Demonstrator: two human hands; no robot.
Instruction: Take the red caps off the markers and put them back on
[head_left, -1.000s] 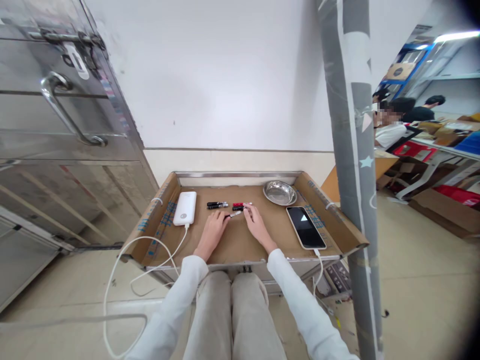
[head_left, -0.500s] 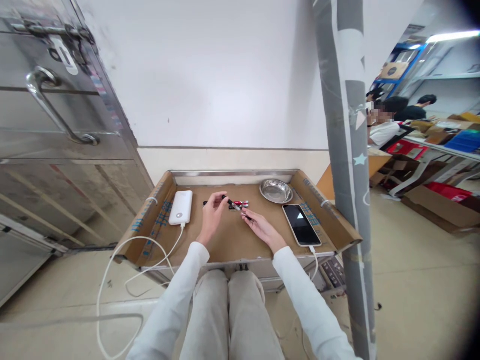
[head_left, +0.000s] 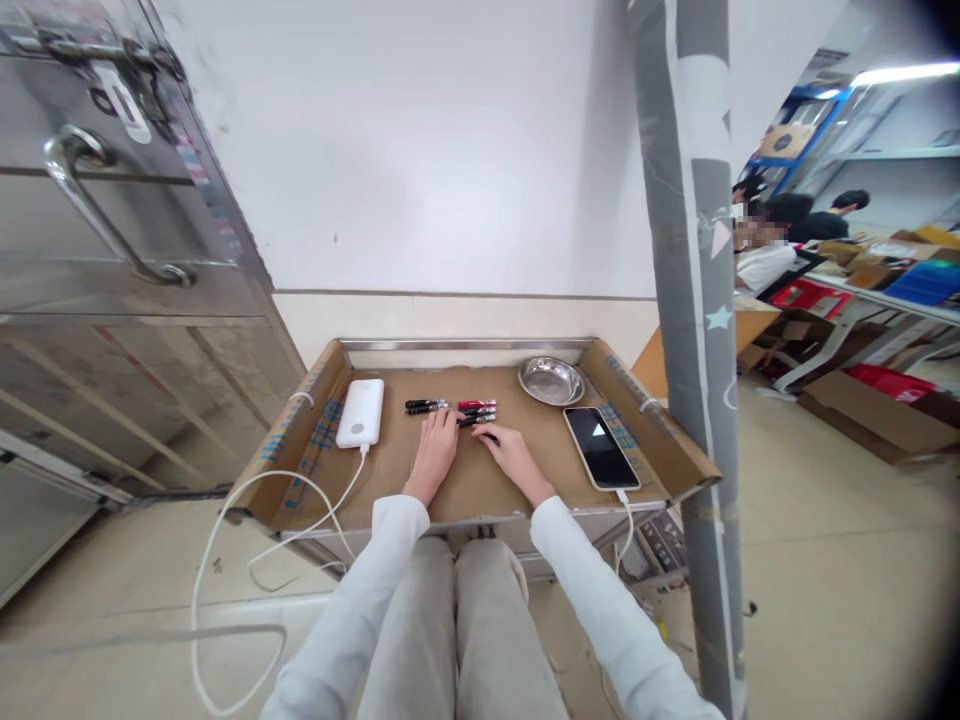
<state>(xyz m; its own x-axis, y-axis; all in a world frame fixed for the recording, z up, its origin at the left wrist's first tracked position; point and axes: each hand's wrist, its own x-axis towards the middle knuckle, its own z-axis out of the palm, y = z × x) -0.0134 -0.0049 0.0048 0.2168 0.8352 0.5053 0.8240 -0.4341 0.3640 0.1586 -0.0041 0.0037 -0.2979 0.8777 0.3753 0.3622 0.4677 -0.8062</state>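
Near the middle of the cardboard-lined tray lie black pens (head_left: 425,405) on the left and a red-and-black pen (head_left: 477,405) with more black pens (head_left: 480,413) on the right. My left hand (head_left: 436,450) rests low, its fingers close together at the left end of the nearest black pen (head_left: 478,421). Just below that pen's other end, my right hand (head_left: 519,462) is closed, thumb against fingers. A small dark piece (head_left: 492,438) shows between them; most of it is hidden, so its kind is unclear.
A white power bank (head_left: 360,413) with a white cable lies left. On the right are a metal dish (head_left: 551,381) and a phone (head_left: 602,447) with a cable. Raised cardboard sides (head_left: 660,430) edge the tray (head_left: 390,500). A wrapped pillar (head_left: 709,400) stands right; people sit beyond.
Both hands have come down to the tray from holding a black pen between them. My left hand now rests by the pen row, and my right hand has drawn slightly nearer to me.
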